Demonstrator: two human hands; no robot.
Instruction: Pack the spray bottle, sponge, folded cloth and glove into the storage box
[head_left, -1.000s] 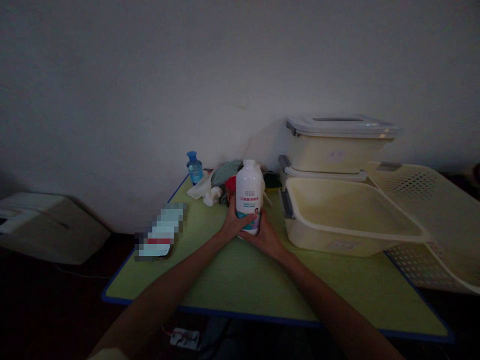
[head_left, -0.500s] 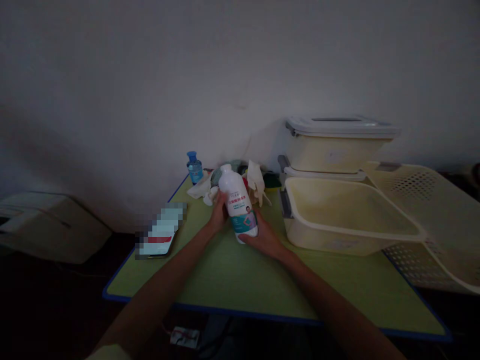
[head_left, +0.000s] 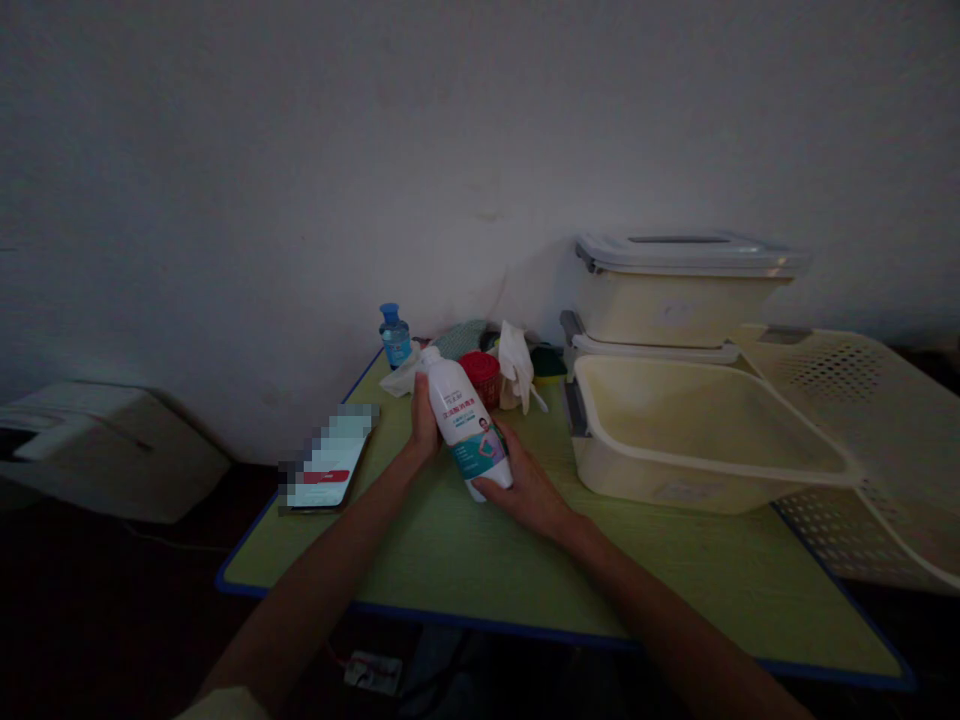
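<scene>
White labelled bottle [head_left: 463, 424] — tilted leftward

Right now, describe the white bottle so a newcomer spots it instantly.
Start at the green table with the blue edge. Over its middle, the left hand and right hand hold the white bottle, tilted with its top toward the left. Unlike the smaller blue bottle standing upright behind it, this one is white, with red lettering above a teal label band.
</scene>
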